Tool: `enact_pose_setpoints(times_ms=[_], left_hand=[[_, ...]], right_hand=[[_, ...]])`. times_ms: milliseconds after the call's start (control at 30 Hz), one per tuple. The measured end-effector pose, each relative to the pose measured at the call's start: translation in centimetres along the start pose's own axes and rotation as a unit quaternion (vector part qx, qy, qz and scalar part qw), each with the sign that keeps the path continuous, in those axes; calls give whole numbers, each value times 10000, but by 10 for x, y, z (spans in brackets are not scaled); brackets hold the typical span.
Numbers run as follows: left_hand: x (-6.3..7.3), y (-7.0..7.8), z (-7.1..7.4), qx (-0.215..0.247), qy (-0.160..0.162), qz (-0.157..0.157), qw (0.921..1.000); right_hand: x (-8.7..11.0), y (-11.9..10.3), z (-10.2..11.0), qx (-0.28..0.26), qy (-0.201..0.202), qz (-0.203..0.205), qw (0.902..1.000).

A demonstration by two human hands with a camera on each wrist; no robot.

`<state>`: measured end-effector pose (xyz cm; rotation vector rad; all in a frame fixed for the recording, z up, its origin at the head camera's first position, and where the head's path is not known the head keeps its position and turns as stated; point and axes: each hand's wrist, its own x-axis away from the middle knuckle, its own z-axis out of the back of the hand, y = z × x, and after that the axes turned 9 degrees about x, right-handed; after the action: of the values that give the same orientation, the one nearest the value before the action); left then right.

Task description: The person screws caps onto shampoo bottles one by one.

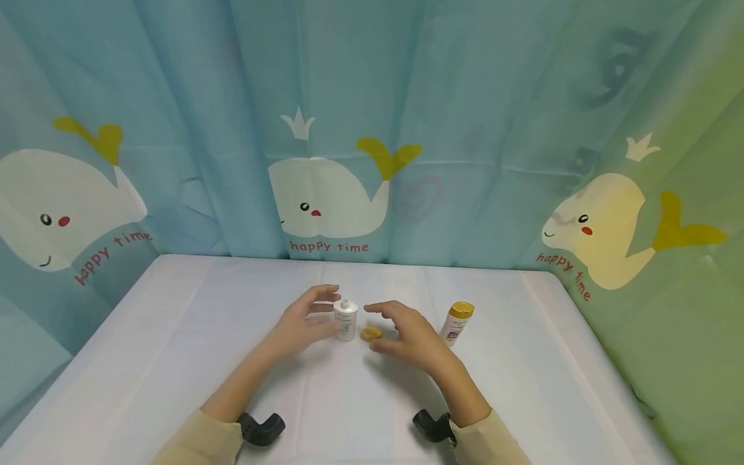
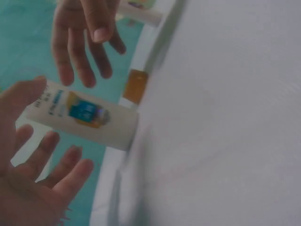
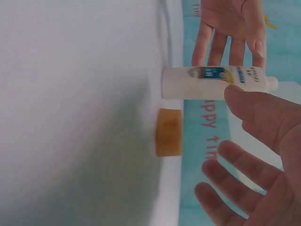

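A white bottle [image 1: 345, 321] with a bare narrow neck stands upright on the table, a blue and yellow label showing in the left wrist view. Its gold cap [image 1: 371, 334] lies on the tabletop just to the right. My left hand [image 1: 310, 321] is beside the bottle's left side, fingers spread and loosely bent, thumb overlapping the bottle's edge in the head view. On the other side, my right hand [image 1: 408, 336] hovers over and right of the cap, fingers apart and gently curved, with nothing in its grasp. Both palms face the bottle [image 3: 188, 83].
A second white bottle [image 1: 454, 324] with a gold cap stands right of my right hand, partly behind it. White cloth [image 1: 325, 413] covers the table. Behind its far edge hangs a blue curtain [image 1: 465, 161] printed with whales.
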<state>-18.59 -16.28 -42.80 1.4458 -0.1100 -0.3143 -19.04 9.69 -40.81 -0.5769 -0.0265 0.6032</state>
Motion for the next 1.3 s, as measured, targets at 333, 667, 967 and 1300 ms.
enact_pose_setpoints(times_ms=[333,667,967,1300], left_hand=[[-4,-14,-10,-100,-235,141,9996],[-4,-18,-15,-619,-112,291,9976],[-7,-23,-16,-777,-62,283,9966],[-8,-23,-19,-851,14,53,9964]], right_hand=[[-5,8,-13,283,-462,287,9981],[-9,8,-14,457,-708,284,9960],[-15,6,-17,773,-861,80,9933],[-9,9,-15,799,-785,-41,9937]])
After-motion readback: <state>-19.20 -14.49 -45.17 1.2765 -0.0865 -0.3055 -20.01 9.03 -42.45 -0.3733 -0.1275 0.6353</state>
